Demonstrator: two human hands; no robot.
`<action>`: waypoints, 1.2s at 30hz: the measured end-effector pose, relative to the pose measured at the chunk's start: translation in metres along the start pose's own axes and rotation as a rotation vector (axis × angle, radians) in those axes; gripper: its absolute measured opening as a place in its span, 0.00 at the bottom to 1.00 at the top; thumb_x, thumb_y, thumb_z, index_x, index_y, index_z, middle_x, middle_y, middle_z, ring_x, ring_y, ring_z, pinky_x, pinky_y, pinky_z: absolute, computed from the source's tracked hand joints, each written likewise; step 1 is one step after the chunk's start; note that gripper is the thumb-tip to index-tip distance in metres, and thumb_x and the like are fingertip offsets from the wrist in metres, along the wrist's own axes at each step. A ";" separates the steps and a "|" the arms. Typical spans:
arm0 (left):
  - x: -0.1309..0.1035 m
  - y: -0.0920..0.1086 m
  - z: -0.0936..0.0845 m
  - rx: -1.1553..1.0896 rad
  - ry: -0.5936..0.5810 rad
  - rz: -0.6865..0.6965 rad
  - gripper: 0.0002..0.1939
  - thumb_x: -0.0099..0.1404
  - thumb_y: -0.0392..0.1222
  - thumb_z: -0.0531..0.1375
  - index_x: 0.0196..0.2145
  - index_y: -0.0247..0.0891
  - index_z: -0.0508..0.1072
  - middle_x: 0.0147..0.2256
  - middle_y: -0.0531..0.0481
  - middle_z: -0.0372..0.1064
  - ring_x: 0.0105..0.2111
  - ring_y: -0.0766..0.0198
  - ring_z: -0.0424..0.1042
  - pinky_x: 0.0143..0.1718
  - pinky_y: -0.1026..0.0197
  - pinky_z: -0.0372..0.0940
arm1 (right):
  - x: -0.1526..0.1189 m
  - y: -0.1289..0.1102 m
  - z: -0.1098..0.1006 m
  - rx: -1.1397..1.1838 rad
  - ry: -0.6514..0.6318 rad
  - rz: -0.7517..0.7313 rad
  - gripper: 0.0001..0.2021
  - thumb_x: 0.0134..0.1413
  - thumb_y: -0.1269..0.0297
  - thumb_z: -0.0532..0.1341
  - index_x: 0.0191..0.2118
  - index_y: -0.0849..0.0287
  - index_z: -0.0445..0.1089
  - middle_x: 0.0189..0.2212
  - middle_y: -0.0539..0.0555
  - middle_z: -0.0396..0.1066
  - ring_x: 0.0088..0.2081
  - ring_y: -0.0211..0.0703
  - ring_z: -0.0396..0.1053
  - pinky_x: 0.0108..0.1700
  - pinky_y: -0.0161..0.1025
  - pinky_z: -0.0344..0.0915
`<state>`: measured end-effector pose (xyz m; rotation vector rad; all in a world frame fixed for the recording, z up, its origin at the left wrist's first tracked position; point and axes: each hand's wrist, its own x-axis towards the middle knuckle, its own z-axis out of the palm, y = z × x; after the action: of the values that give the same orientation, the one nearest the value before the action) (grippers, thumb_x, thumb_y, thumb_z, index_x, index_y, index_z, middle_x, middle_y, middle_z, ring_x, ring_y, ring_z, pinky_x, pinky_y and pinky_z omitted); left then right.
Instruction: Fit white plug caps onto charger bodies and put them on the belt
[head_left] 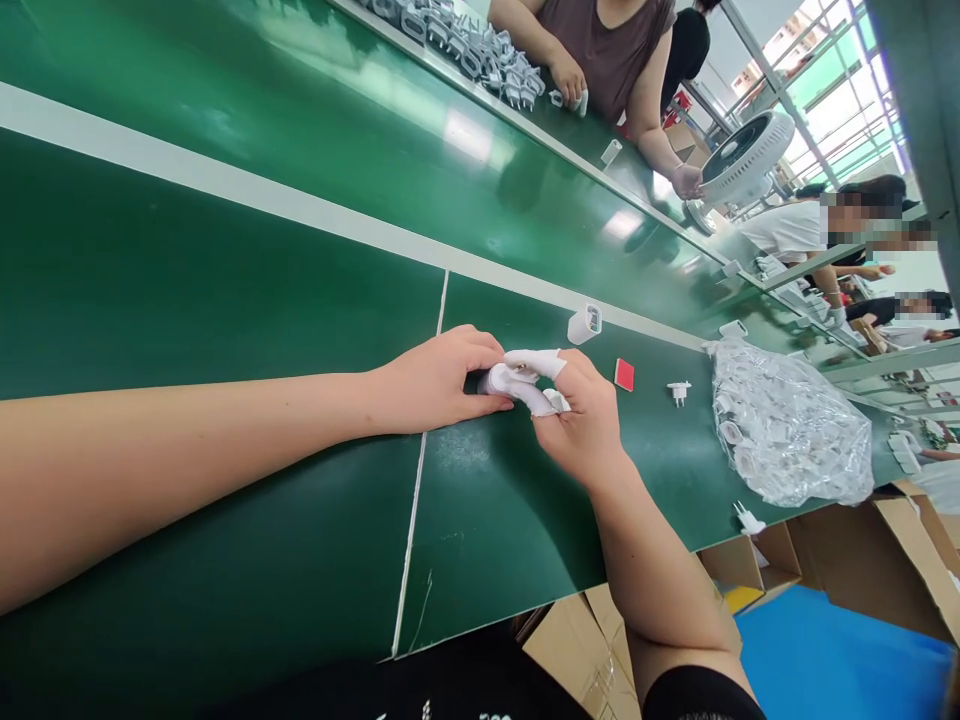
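Observation:
Near the middle of the green table (225, 310), my left hand (457, 375) has its thumb and fingers closed around a small white plastic piece (496, 380). My right hand (577, 405), with white coverings on some fingertips, pinches the same piece from the right. The fingers hide much of its shape. Just beyond my right hand stands a white plastic housing (585, 324) with an open end. To its right lie a red square block (624, 375) and a small white plug piece (679, 392).
A clear bag (791, 425) of white parts lies at the right, with a white plug (748, 519) near the table edge. Cardboard boxes (870, 560) stand below. Across the belt, a person (607, 50) sits by a heap of adapters (480, 50) and a fan (746, 155).

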<state>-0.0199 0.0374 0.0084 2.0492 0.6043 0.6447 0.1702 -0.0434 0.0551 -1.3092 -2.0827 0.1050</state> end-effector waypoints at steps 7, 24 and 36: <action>0.000 0.000 0.001 -0.007 0.012 -0.019 0.19 0.64 0.61 0.62 0.38 0.42 0.80 0.48 0.47 0.72 0.52 0.49 0.67 0.54 0.51 0.66 | 0.000 -0.002 0.004 -0.147 -0.026 0.059 0.12 0.58 0.72 0.61 0.43 0.49 0.78 0.35 0.52 0.79 0.35 0.47 0.73 0.33 0.42 0.69; 0.000 0.005 0.007 0.044 0.054 -0.031 0.20 0.63 0.60 0.60 0.40 0.42 0.80 0.46 0.46 0.73 0.49 0.49 0.68 0.51 0.49 0.67 | -0.011 -0.002 0.021 -0.123 0.078 0.189 0.16 0.50 0.74 0.60 0.40 0.45 0.77 0.26 0.47 0.72 0.32 0.46 0.73 0.62 0.55 0.68; 0.041 0.014 -0.047 0.221 0.153 -0.465 0.33 0.55 0.68 0.66 0.50 0.45 0.77 0.45 0.50 0.78 0.46 0.48 0.75 0.43 0.51 0.68 | -0.019 0.082 -0.072 -0.147 0.231 0.799 0.17 0.58 0.66 0.63 0.53 0.53 0.75 0.55 0.57 0.74 0.57 0.55 0.70 0.58 0.54 0.68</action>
<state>-0.0173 0.0839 0.0516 1.9657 1.2427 0.4734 0.2801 -0.0380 0.0693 -2.0670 -1.2963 0.1369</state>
